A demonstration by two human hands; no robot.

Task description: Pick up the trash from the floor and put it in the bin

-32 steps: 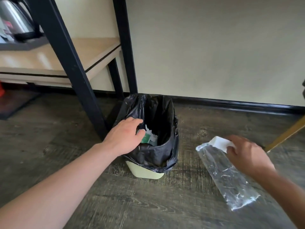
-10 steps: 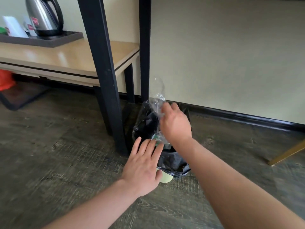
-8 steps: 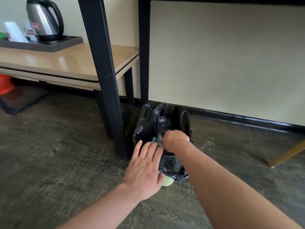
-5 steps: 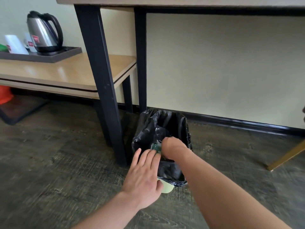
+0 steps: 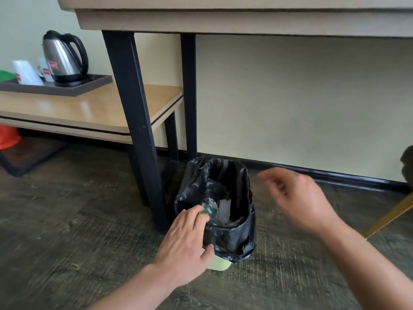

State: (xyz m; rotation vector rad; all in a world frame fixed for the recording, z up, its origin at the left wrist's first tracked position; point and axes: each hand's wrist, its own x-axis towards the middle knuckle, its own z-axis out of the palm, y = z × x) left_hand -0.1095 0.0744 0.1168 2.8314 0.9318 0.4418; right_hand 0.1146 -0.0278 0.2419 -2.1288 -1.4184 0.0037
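A small pale green bin [image 5: 220, 264] lined with a black bag [image 5: 232, 236] stands on the floor beside a black table leg. Inside it lie clear plastic, a green scrap and white paper, the trash [image 5: 218, 209]. My left hand [image 5: 186, 240] rests flat against the bin's near left side, fingers on the bag's rim, thumb on the bag. My right hand [image 5: 297, 198] hovers blurred to the right of the bin, above the floor, fingers apart and holding nothing.
A black table leg [image 5: 136, 130] stands just left of the bin, another leg behind. A low wooden shelf [image 5: 89, 110] carries a tray with a steel kettle [image 5: 63, 57] and cups. A slanted gold leg [image 5: 393, 215] crosses the right floor. Dark baseboard runs along the wall.
My right hand pushed the clear plastic bag into the bin, let go, and has pulled out to the right, empty. My left hand stayed on the bin. The camera rose.
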